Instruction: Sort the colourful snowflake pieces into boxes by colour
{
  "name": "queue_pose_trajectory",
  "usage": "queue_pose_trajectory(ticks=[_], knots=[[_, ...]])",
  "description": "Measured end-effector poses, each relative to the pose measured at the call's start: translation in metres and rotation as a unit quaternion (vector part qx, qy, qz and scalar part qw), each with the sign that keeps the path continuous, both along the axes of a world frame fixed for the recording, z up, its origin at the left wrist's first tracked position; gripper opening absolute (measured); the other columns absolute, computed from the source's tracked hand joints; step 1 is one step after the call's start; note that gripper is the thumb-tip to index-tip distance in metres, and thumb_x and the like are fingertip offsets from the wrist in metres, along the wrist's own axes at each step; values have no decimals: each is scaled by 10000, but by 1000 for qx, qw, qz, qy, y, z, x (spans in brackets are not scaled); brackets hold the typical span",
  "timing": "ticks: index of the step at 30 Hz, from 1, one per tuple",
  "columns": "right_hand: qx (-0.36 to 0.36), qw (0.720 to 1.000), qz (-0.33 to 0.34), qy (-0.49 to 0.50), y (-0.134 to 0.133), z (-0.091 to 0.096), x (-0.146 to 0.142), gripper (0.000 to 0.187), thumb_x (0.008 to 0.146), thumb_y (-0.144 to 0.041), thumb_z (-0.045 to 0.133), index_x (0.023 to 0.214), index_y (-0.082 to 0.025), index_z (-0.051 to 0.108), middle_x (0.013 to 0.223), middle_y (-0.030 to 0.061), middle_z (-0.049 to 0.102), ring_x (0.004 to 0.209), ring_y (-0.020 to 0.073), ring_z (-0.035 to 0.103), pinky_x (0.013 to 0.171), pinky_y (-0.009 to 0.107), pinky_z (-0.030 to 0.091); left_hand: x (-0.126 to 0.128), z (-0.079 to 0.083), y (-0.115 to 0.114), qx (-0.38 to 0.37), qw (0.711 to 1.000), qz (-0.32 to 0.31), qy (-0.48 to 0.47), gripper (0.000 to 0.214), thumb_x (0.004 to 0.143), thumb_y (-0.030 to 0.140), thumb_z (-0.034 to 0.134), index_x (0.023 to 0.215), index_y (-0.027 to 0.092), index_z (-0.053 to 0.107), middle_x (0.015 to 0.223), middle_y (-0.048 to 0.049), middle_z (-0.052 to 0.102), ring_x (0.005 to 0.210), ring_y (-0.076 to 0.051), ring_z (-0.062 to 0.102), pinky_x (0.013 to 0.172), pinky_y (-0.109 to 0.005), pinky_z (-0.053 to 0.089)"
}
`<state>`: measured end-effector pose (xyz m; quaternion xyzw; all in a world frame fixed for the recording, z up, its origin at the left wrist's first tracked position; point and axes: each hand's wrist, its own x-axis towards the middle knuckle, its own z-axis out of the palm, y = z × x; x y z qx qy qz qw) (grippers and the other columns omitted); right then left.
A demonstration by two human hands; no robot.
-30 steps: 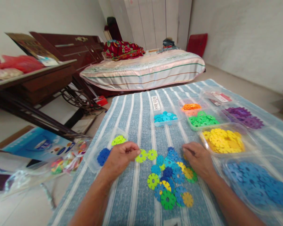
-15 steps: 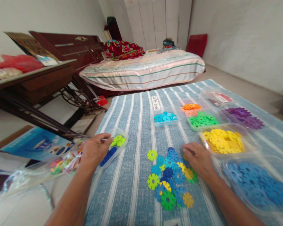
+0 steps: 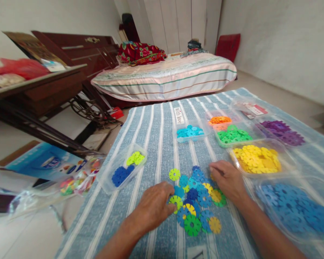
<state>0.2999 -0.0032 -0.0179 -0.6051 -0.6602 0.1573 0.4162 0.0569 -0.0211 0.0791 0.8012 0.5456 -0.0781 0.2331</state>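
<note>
A loose pile of flower-shaped plastic discs (image 3: 192, 225) in blue, green, yellow and lime lies on the striped cloth. At the pile's left edge is my left hand (image 3: 156, 204), thumb and fingers apart around a lime disc (image 3: 176, 203). My right hand (image 3: 228, 181) rests at the right edge with its fingers curled; a sliver of yellow shows by its fingertips, and what they hold, if anything, is hidden. Left of the pile, a clear plastic tray (image 3: 105, 180) contains dark blue discs (image 3: 121, 175) and lime discs (image 3: 135, 158).
Clear boxes on the right hold yellow discs (image 3: 256, 159), blue discs (image 3: 297, 208), green discs (image 3: 233, 135), purple discs (image 3: 282, 132), orange discs (image 3: 220, 120) and light blue discs (image 3: 189, 132). A bed (image 3: 164, 81) stands beyond the cloth-covered surface (image 3: 151, 144).
My left hand has moved right and toward me, from the clear tray to the pile, uncovering the tray's dark blue discs. My right hand has stayed nearly in place.
</note>
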Motion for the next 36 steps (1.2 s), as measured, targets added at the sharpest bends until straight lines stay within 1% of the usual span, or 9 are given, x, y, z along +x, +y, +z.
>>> queue_pose_trajectory(ticks=[7, 10, 13, 16, 20, 25, 31, 33, 36], knots=[[-1, 1000, -3, -2, -1, 1, -1, 202, 819, -291, 485, 829, -222, 674, 817, 21, 666, 808, 182, 574, 753, 315, 441, -7, -8, -1, -57, 993, 64, -80, 67, 649, 223, 541, 672, 186, 489, 666, 41, 505, 632, -108, 463, 554, -219, 262], [1, 1000, -1, -1, -1, 0, -1, 194, 816, -285, 489, 827, -223, 673, 816, 21, 666, 809, 182, 577, 760, 316, 440, -11, -11, 0, -125, 973, 106, -163, 102, 683, 264, 530, 647, 177, 490, 584, 50, 444, 571, -94, 424, 519, -207, 265], [3, 1000, 1, -2, 0, -1, 0, 191, 816, -283, 490, 827, -224, 671, 818, 23, 666, 816, 185, 579, 768, 319, 438, -19, -2, 4, -150, 950, 144, -233, 166, 692, 321, 538, 637, 175, 483, 536, 66, 382, 520, -79, 368, 491, -201, 259], [-2, 1000, 5, -4, 1, -2, 0, 191, 816, -287, 491, 830, -225, 671, 811, 19, 663, 811, 183, 579, 765, 318, 438, -34, 22, 14, -80, 949, 183, -245, 208, 692, 372, 543, 630, 178, 501, 531, 67, 391, 515, -79, 363, 493, -201, 279], [-3, 1000, 6, -1, 1, -3, 1, 188, 814, -288, 493, 826, -222, 669, 799, 17, 660, 804, 179, 576, 761, 315, 439, -67, 47, 39, 106, 946, 244, -187, 249, 671, 431, 550, 622, 188, 536, 530, 56, 470, 512, -94, 411, 515, -217, 328], [2, 1000, 4, -3, 1, -2, 0, 193, 817, -282, 486, 823, -223, 670, 794, 16, 657, 799, 175, 572, 754, 311, 438, -102, 41, 73, 182, 936, 294, -67, 248, 679, 434, 517, 692, 195, 581, 563, 21, 558, 534, -142, 510, 539, -250, 370], [2, 1000, 0, -8, 0, 3, -1, 205, 821, -278, 476, 820, -216, 671, 790, 21, 655, 792, 175, 572, 743, 309, 438, -88, 35, 78, 265, 920, 284, 48, 336, 730, 396, 462, 939, 180, 613, 833, -64, 662, 736, -214, 597, 663, -299, 413], [-1, 1000, -3, -8, 0, 3, -2, 208, 821, -280, 474, 820, -218, 672, 792, 21, 657, 793, 177, 574, 744, 312, 440, -71, 34, 69, 241, 939, 246, 10, 307, 763, 403, 436, 907, 194, 611, 802, -38, 656, 729, -193, 595, 673, -281, 415], [-2, 1000, -3, -8, 0, 3, -1, 205, 819, -284, 477, 823, -224, 673, 797, 22, 660, 797, 181, 576, 746, 317, 445, -42, 24, 56, 148, 979, 135, -45, 255, 798, 381, 420, 811, 203, 601, 737, -3, 630, 705, -159, 579, 663, -250, 402]])
